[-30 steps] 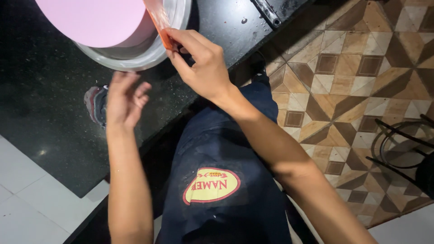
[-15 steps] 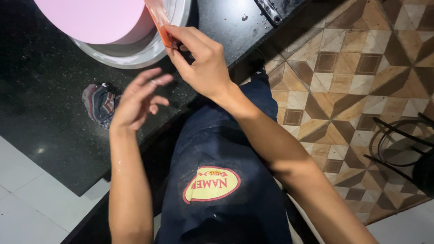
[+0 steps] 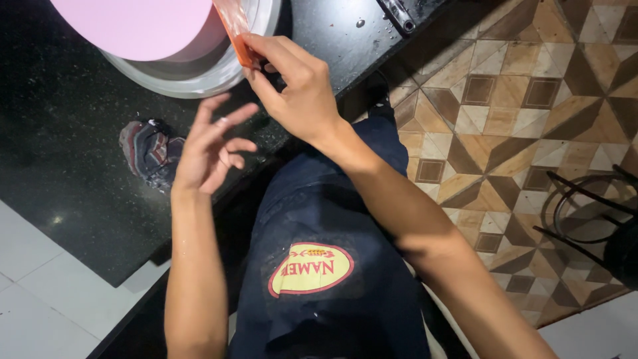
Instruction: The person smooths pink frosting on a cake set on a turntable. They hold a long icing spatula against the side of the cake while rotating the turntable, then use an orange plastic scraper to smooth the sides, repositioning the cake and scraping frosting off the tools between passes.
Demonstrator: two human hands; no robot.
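At turntable rim [image 3: 199, 80]: R hand [image 3: 299, 93] pinches orange scraper [image 3: 234, 30]; L hand [image 3: 209, 149] open, apart.

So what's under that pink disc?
The pink disc sits on a round white stand on the black counter. Only the stand's rim shows; its middle is covered. The right hand holds an orange scraper beside it.

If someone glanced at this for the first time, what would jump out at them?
First the big pink round disc at the top left, sitting over a white round stand on the black counter. Next the right hand, pinching an orange scraper against the disc's edge, while the left hand hovers open and empty below. A crumpled dark cloth lies just left of that hand.
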